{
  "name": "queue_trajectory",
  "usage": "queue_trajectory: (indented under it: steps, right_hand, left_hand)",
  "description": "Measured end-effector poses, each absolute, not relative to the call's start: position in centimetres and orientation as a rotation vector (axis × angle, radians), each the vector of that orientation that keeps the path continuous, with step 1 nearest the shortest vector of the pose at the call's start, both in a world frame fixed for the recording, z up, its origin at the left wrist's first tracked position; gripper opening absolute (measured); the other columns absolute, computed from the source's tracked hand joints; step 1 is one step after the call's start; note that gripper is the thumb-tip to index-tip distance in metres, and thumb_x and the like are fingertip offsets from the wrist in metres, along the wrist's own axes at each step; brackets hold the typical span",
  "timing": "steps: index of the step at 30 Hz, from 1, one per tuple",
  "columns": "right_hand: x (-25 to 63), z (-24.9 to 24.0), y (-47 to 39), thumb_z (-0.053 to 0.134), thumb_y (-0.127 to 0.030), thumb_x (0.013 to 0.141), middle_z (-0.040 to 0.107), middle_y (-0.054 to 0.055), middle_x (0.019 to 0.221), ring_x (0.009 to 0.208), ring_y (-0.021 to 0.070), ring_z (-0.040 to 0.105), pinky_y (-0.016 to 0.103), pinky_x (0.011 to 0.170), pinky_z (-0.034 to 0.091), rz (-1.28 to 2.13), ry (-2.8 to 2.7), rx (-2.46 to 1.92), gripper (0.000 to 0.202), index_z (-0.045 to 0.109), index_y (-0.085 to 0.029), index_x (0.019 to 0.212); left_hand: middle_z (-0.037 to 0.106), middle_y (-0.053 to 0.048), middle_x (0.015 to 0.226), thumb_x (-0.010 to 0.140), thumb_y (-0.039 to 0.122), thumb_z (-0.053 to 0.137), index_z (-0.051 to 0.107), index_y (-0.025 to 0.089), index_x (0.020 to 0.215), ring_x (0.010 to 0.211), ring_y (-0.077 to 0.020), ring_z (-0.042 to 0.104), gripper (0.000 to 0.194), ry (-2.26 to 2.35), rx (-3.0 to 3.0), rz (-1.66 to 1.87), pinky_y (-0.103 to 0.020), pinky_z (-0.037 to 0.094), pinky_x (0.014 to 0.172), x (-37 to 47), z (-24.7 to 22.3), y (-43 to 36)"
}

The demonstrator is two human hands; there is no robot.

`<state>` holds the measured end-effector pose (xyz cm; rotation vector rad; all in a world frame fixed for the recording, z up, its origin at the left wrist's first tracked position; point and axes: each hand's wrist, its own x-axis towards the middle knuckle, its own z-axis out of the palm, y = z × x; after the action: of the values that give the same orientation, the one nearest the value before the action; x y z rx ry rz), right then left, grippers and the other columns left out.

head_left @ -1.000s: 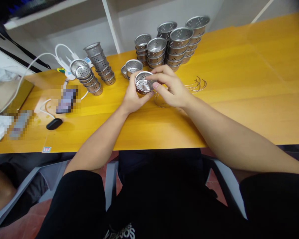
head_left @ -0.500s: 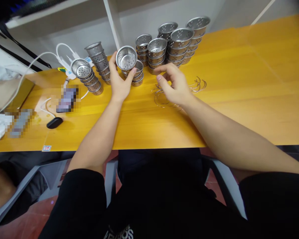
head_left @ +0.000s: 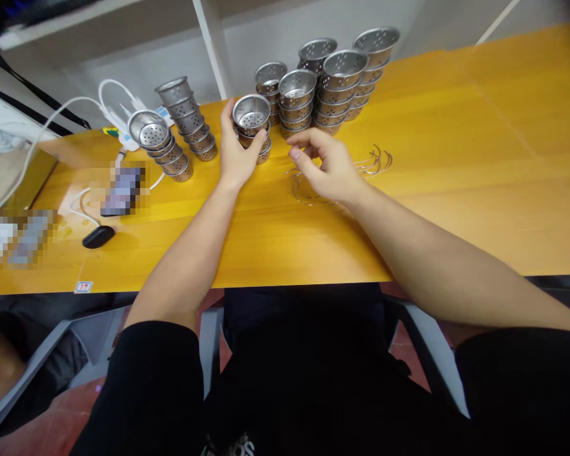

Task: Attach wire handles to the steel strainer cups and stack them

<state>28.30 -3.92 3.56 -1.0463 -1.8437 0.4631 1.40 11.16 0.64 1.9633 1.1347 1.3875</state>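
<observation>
My left hand [head_left: 240, 158] is wrapped round a perforated metal strainer cup [head_left: 251, 114], thumb at the near right side and fingers at the left. The cup sits at the top of a short stack of like cups [head_left: 265, 154], largely hidden behind my hand. My right hand [head_left: 330, 164] hovers over the table to the right, fingers loosely curled, thumb apart from them, with nothing visible between. Beneath and beside it lie several thin curved wire rings [head_left: 375, 163], partly covered by the hand. A stack of strainer cups [head_left: 297, 104] stands just beyond my right fingertips.
More cup stacks stand behind [head_left: 342, 88] and at the left [head_left: 190, 120], one leaning [head_left: 164, 149]. A phone-like device [head_left: 122, 192], a black oval object [head_left: 98, 237] and a white cable [head_left: 78, 209] lie on the yellow table [head_left: 456, 209]. Another person's limb shows at lower left.
My left hand has moved right and slightly down, bringing the cup onto the short stack and levelling it. My right hand has hardly moved.
</observation>
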Motion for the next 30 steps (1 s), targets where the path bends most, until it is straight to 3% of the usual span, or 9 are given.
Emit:
queue_trajectory:
  steps: [3,8,13,15,20,26,30]
  right_hand:
    - [28.3,3.3,-3.7,0.056,-0.102,0.122,0.091,0.014,0.14,0.123,0.0415,0.088,0.066,0.121,0.076,0.468,-1.846,-1.042,0.082,0.087,-0.034,0.157]
    - [28.4,3.0,-3.4,0.057,-0.103,0.121,0.092,0.014,0.138,0.122,0.0405,0.088,0.064,0.12,0.077,0.477,-1.839,-1.03,0.082,0.086,-0.034,0.156]
    - [28.5,2.9,-3.5,0.062,-0.098,0.122,0.091,0.014,0.138,0.127,0.0416,0.087,0.064,0.122,0.075,0.487,-1.844,-1.022,0.076,0.086,-0.035,0.157]
    - [28.5,3.1,-3.6,0.063,-0.095,0.124,0.091,0.014,0.14,0.128,0.0419,0.087,0.065,0.123,0.075,0.485,-1.842,-1.018,0.073,0.086,-0.035,0.157]
    - [28.3,3.8,-4.0,0.065,-0.087,0.126,0.092,0.014,0.141,0.128,0.0413,0.088,0.062,0.122,0.076,0.49,-1.842,-1.112,0.065,0.087,-0.034,0.155]
    - [28.2,4.2,-4.2,0.066,-0.088,0.124,0.092,0.014,0.139,0.129,0.0425,0.088,0.062,0.121,0.077,0.495,-1.853,-1.177,0.066,0.086,-0.035,0.158]
    - [28.3,4.1,-4.2,0.068,-0.089,0.123,0.092,0.015,0.138,0.129,0.0433,0.087,0.064,0.12,0.076,0.517,-1.856,-1.172,0.068,0.086,-0.035,0.16]
  left_hand:
    - [0.053,-0.006,0.209,0.106,0.077,0.1,0.042,0.044,0.196,0.208,-0.0371,0.034,0.112,1.129,1.98,1.389,-0.058,0.024,0.176,1.1,0.5,11.2]
    - [0.058,-0.007,0.205,0.104,0.089,0.094,0.047,0.046,0.193,0.201,-0.0385,0.048,0.11,1.095,2.058,1.33,-0.061,0.033,0.173,0.5,-0.2,11.6]
    - [0.043,-0.002,0.215,0.097,0.087,0.101,0.038,0.051,0.197,0.208,-0.0361,0.033,0.123,1.081,2.044,1.383,-0.056,0.031,0.173,-0.2,-0.6,12.3]
    - [0.047,-0.004,0.212,0.102,0.08,0.097,0.043,0.048,0.194,0.206,-0.0378,0.037,0.111,1.112,1.993,1.406,-0.058,0.033,0.172,-1.0,-0.9,13.0]
    - [0.073,-0.009,0.189,0.118,0.052,0.075,0.066,0.04,0.176,0.19,-0.035,0.061,0.06,1.296,1.964,1.384,-0.061,0.039,0.169,-3.6,-2.4,14.2]
    - [0.085,-0.011,0.176,0.101,0.041,0.088,0.082,0.037,0.161,0.174,-0.0431,0.072,0.06,1.292,2.116,1.203,-0.073,0.044,0.164,-4.3,-2.6,13.1]
    - [0.087,-0.016,0.158,0.095,0.039,0.093,0.085,0.033,0.142,0.166,-0.0476,0.074,0.048,1.304,2.169,1.139,-0.078,0.039,0.165,-4.2,-2.0,12.5]
